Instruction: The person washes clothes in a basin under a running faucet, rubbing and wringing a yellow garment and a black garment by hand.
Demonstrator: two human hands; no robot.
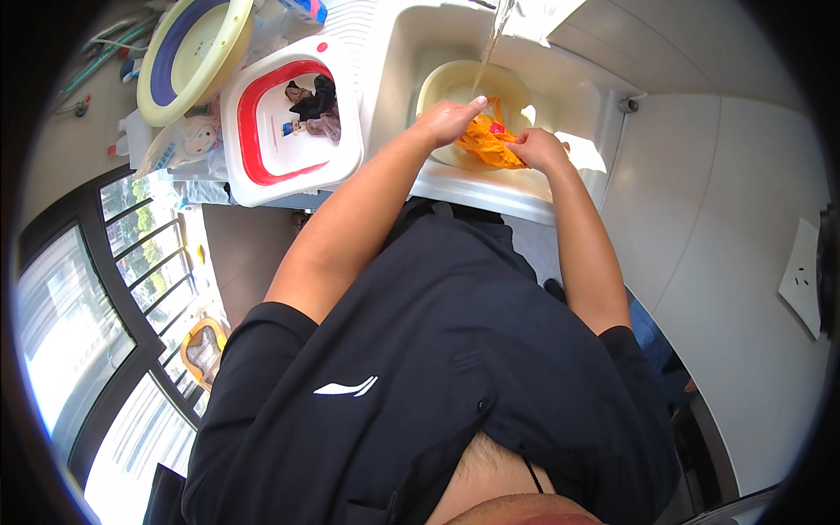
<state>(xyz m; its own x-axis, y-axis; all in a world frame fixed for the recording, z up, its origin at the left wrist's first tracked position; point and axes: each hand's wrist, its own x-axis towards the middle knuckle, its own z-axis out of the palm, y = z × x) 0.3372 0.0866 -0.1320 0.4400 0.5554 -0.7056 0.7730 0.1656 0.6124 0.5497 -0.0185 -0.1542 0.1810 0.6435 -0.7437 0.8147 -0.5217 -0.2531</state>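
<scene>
An orange cloth garment (pixel 491 146) with a small red patch hangs between my hands over a cream plastic basin (pixel 432 85) in the sink. My left hand (pixel 451 122) is at the garment's left side, thumb raised; whether its fingers grip the cloth is hidden. My right hand (pixel 541 148) pinches the garment's right edge between thumb and fingers. A stream of water (pixel 489 52) runs down into the basin just beyond the cloth.
The white sink (pixel 472 191) surrounds the basin. On the left, a white and red collapsible basin (pixel 248 111) holds dark and pinkish cloths. Behind it leans a cream and purple basin (pixel 161 79), beside plastic bags (pixel 187 141) and a white bottle (pixel 136 134). A tiled wall (pixel 682 151) stands at right.
</scene>
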